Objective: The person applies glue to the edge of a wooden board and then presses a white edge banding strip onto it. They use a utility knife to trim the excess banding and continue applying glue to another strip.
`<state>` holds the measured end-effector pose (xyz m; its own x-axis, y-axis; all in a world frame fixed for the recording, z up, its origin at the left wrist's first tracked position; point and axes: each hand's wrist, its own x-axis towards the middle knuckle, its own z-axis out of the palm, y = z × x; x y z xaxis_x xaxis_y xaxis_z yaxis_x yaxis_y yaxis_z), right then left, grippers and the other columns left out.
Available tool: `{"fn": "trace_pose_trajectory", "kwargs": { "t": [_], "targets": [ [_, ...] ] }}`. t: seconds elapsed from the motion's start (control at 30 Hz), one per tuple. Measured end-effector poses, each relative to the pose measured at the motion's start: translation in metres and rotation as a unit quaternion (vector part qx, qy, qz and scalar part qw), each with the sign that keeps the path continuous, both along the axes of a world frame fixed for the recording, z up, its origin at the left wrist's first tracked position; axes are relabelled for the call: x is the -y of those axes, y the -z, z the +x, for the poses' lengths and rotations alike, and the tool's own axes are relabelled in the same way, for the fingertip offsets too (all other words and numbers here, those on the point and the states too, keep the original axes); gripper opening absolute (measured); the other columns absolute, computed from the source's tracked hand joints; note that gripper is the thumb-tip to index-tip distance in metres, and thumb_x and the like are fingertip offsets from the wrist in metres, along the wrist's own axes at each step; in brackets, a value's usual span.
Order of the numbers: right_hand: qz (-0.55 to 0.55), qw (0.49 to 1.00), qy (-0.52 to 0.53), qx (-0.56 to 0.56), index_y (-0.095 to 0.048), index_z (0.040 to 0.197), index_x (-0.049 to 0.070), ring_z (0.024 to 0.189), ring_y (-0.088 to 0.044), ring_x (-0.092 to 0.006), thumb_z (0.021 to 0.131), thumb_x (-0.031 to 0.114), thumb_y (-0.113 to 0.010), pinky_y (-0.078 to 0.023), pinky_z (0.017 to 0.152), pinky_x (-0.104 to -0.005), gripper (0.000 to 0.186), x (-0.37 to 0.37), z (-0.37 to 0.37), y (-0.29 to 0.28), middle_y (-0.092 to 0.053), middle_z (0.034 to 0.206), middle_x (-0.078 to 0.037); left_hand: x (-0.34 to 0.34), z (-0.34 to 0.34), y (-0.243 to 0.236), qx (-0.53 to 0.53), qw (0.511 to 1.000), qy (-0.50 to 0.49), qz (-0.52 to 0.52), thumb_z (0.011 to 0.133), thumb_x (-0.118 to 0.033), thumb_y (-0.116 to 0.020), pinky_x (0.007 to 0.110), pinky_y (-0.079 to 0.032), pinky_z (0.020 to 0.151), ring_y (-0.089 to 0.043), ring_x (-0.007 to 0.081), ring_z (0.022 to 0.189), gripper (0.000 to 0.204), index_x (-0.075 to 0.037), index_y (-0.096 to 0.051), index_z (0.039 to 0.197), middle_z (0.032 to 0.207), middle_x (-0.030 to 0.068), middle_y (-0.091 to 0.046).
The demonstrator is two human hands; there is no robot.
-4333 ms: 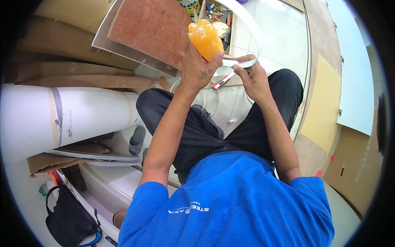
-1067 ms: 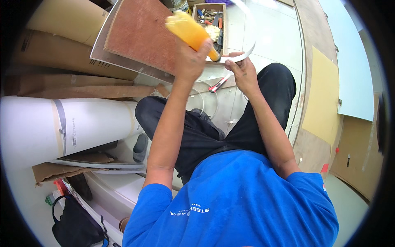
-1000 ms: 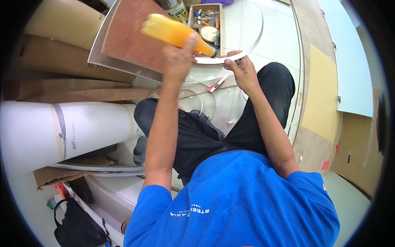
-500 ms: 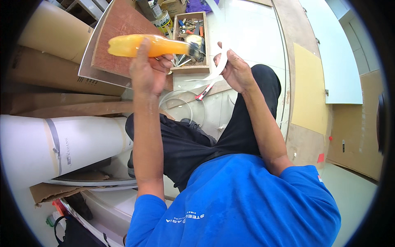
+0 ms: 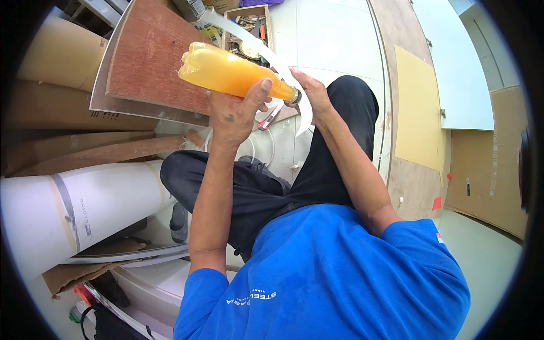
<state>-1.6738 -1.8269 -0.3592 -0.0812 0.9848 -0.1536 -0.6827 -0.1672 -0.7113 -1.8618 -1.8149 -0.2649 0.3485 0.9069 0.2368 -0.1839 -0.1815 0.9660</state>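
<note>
My left hand (image 5: 235, 116) is wrapped round a clear plastic bottle (image 5: 224, 69) of yellow-orange liquid. The bottle is tilted, its dark-tipped neck pointing down to the right against a long white flexible strip (image 5: 306, 118). That strip curves from the upper left down past my right hand (image 5: 313, 95), which grips it between thumb and fingers; some of those fingers are hidden behind it. Just below the bottle's neck, a red and white utility knife (image 5: 268, 120) lies near the floor strips.
A wooden tray (image 5: 269, 24) of tools stands beyond the bottle. Left of it is a reddish-brown board (image 5: 153, 62). A large white roll (image 5: 113, 198) lies at my left, below brown cardboard (image 5: 73, 113). Long panels (image 5: 419, 107) line the right side.
The bottle has swung right and down, bringing its tip from apart to the strip. My right hand has shifted slightly, and the strip now leans toward the upper left.
</note>
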Motion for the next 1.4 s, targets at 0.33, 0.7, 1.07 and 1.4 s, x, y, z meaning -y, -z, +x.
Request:
{"fn": "trace_pose_trajectory", "kwargs": {
  "t": [0.33, 0.7, 1.07, 1.4],
  "targets": [
    [-0.046, 0.992, 0.004, -0.116, -0.062, 0.120, 0.005, 0.059, -0.046, -0.0089, 0.108, 0.029, -0.048, -0.043, 0.058, -0.0284, 0.030, 0.005, -0.004, 0.013, -0.058, 0.081, 0.000, -0.009, 0.018, 0.029, -0.024, 0.995, -0.082, 0.046, 0.095, -0.010, -0.073, 0.025, -0.056, 0.056, -0.068, 0.0144, 0.073, 0.027, 0.002, -0.058, 0.115, 0.096, 0.0115, -0.069],
    [-0.004, 0.981, 0.073, 0.180, -0.066, 0.121, 0.006, 0.075, -0.052, -0.0076, 0.101, 0.016, -0.060, -0.045, 0.070, -0.0248, 0.023, 0.009, -0.003, 0.012, -0.062, 0.090, 0.002, -0.012, 0.023, 0.044, -0.027, 0.984, -0.171, 0.052, 0.091, -0.007, -0.077, 0.030, -0.055, 0.078, -0.068, 0.0174, 0.085, 0.027, 0.002, -0.059, 0.109, 0.098, 0.0105, -0.069],
    [0.269, 0.657, 0.005, 0.705, -0.051, 0.143, 0.011, 0.093, -0.062, -0.0299, 0.092, 0.009, -0.057, -0.040, 0.095, -0.0433, 0.052, 0.031, 0.019, -0.049, -0.068, 0.092, -0.013, -0.019, 0.021, 0.047, -0.006, 0.986, -0.157, 0.051, 0.098, -0.016, -0.071, 0.022, -0.050, 0.047, -0.064, 0.0090, 0.064, 0.020, -0.001, -0.061, 0.106, 0.086, 0.0056, -0.067],
    [0.281, 0.552, -0.114, 0.777, -0.059, 0.119, 0.005, 0.092, -0.066, -0.0329, 0.098, 0.027, -0.065, -0.043, 0.089, -0.0442, 0.030, 0.010, 0.025, -0.063, -0.069, 0.085, -0.016, -0.028, 0.020, 0.076, 0.069, 0.984, -0.125, -0.110, 0.096, -0.015, -0.072, 0.022, -0.044, 0.039, -0.060, 0.0105, 0.052, 0.020, 0.000, -0.063, 0.105, 0.081, 0.0085, -0.068]
  ]
}}
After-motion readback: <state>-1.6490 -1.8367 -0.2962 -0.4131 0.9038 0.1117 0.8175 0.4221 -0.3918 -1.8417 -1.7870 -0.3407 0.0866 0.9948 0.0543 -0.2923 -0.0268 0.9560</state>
